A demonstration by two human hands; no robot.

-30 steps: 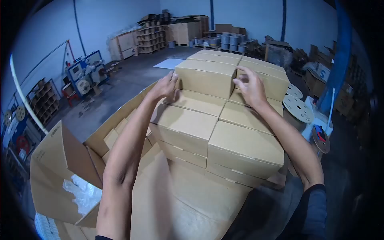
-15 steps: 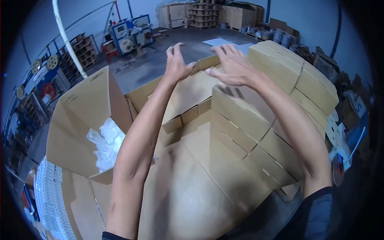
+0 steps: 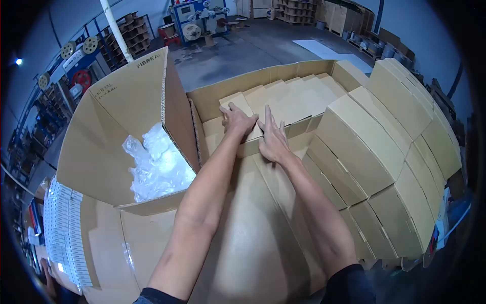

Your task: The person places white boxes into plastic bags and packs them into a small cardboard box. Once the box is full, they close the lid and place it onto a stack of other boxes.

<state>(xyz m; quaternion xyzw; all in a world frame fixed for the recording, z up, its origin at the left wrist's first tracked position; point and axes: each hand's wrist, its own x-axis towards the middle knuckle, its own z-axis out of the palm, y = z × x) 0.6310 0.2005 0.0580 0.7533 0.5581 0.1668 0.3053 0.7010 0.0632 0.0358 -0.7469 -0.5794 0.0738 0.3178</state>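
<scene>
My left hand (image 3: 238,122) lies over the small flat cardboard box (image 3: 237,102) at the left end of a row. Its fingers bend over the box's left side, and the thumb reaches toward my right hand. Beside it, my right hand (image 3: 274,143) is open, fingers stretched along the front of the row near the same box. More flat cardboard boxes (image 3: 298,99) lean overlapping to the right. The row sits inside a large open carton (image 3: 263,76), against its far wall. My left palm hides part of the end box.
Stacked cardboard boxes (image 3: 354,142) fill the right side. On the left stands an open carton (image 3: 116,111) holding clear plastic bags (image 3: 162,164). White stacked pieces (image 3: 63,233) are at the lower left. A blue machine (image 3: 197,20) stands beyond on the floor.
Both hands have come down from the air above the boxes onto the left end of the row. The view has shifted, showing more of the row and the side stacks.
</scene>
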